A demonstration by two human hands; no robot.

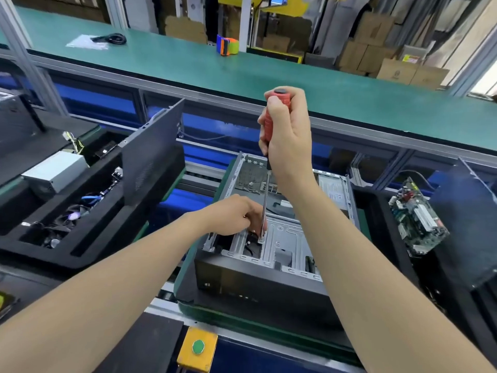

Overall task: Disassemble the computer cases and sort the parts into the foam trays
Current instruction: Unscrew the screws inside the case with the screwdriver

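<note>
**At the open case: screwdriver upright on the metal frame**

Between two black foam trays, the open black-and-grey steel computer case (258,275) lies on a dark green pallet. The right hand (287,135) clenches the red ribbed handle of a long screwdriver (271,122), held upright with its tip on the inner frame. The left hand (231,214) curls beside the shaft's lower end; whether it pinches the shaft is unclear. The left tray (88,254) stands apart across a gap; the right tray (376,208) is just beside the case wall. A cardboard box label (410,59) is too small to read.
</note>
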